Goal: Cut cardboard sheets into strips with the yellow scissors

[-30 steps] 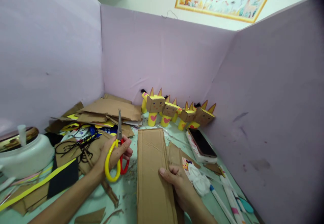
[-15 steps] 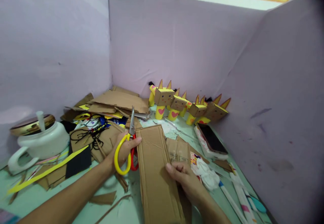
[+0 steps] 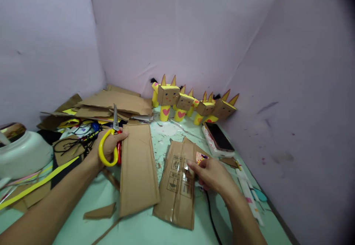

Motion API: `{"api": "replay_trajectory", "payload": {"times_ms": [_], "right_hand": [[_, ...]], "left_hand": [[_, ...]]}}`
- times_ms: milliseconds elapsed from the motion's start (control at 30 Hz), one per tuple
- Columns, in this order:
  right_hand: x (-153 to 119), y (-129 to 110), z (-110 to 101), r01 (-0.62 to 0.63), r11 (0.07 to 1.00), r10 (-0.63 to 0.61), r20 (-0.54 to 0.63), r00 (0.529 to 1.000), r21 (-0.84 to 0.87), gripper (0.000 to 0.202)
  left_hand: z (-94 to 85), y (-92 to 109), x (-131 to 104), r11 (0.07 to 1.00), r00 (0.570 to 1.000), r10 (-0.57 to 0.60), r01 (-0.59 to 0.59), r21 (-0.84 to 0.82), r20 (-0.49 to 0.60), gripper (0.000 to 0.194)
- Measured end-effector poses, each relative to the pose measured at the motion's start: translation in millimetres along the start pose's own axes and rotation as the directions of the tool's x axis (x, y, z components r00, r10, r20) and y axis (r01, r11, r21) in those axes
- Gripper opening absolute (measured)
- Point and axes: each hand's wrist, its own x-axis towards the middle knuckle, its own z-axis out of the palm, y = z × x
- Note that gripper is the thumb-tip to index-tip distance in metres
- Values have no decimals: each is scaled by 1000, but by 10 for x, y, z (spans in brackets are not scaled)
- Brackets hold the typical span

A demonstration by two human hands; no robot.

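My left hand [image 3: 110, 143] holds the scissors [image 3: 115, 118], blades pointing up, with one yellow and one red handle loop. Its thumb also grips the left edge of a long plain cardboard strip [image 3: 138, 171]. Right of that strip is a second cardboard piece [image 3: 173, 197] with printed box symbols and shiny clear tape. My right hand [image 3: 215, 174] pinches its right edge, thumb on top and the other fingers partly hidden.
Cardboard animal figures [image 3: 168, 96] with yellow horns stand at the back. A phone [image 3: 219, 136] lies on a box at right, near white sticks [image 3: 248, 193]. Left are stacked cardboard [image 3: 116, 102], black cord [image 3: 73, 145], a yellow strip [image 3: 41, 182] and a white pot [image 3: 24, 152].
The plain strip has moved left with my left hand and the scissors. My right hand has let go of it and now holds the printed cardboard. The view has shifted right and downward.
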Motion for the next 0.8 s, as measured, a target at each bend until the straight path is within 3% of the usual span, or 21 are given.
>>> {"api": "replay_trajectory", "payload": {"times_ms": [133,300,400,467,533,600,733,800], "right_hand": [[-111,-118,66,37,992,-42,-39,998,-124,38],[-209,-208,150,84,973,-101,-71,992,-214,54],[-171,-197,190,89,995,-92,-68,993,-37,66],[-124,-171,203,127,964,-123,-31,992,234,64],[-89,-149,205,154,841,-200,33,979,519,48],[-86,-147,196,147,705,-239,38,970,694,32],[-192,-220,179,223,583,-140,-175,975,782,32],[-296,-294,182,295,615,-110,-292,950,731,39]], "left_hand": [[58,-75,-11,999,999,23,-24,42,32,33],[74,-113,-6,994,996,72,-75,84,43,30],[55,-127,7,992,996,75,-80,101,58,29],[42,-126,14,991,995,77,-84,106,66,29],[31,-123,23,990,993,89,-97,103,72,29],[25,-129,31,988,991,108,-116,105,76,29],[49,-162,-3,977,988,133,-145,158,84,25],[91,-161,-69,968,987,134,-150,203,90,22]]}}
